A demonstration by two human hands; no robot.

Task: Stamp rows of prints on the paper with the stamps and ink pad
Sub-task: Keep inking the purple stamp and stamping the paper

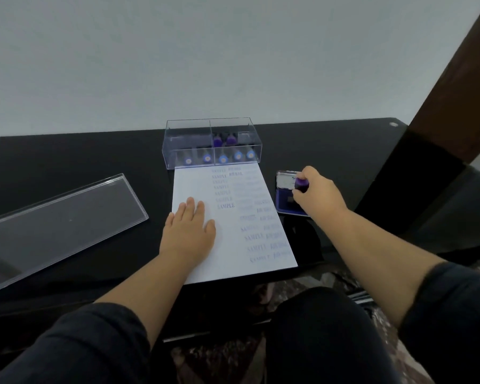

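Nearest the camera, 2 forearms in dark pushed-up sleeves reach forward over a black table (67, 156). The left hand (189, 230) lies flat, palm down, on the lower left part of the paper (227, 256), fingers straight and together, holding nothing. The sheet runs away from this hand toward the wall, and to the right of the fingers it carries columns of blue prints (261, 217) reading SAMPLE and AIR MAIL, some crisp and some faint.

To the right of the sheet, the right hand (317, 194) is curled around a purple stamp (301, 184), gripping its handle with the base pointed down onto the blue ink pad (284, 202). The pad's case stands open, with its silvery lid (286, 180) lying beyond the hand's fingers. The hand hides the stamp's face, so whether it touches the ink cannot be told.

Far to the left of the left hand, a clear plastic lid (61, 225) rests flat on the table, well apart from the paper.

Beyond both hands, touching the far edge of the sheet, stands a clear stamp box (178, 134). Along its near wall sit 5 stamps (222, 158) showing round blue ends, and 2 more purple stamps (224, 139) stand behind them. A pale wall rises past the table.
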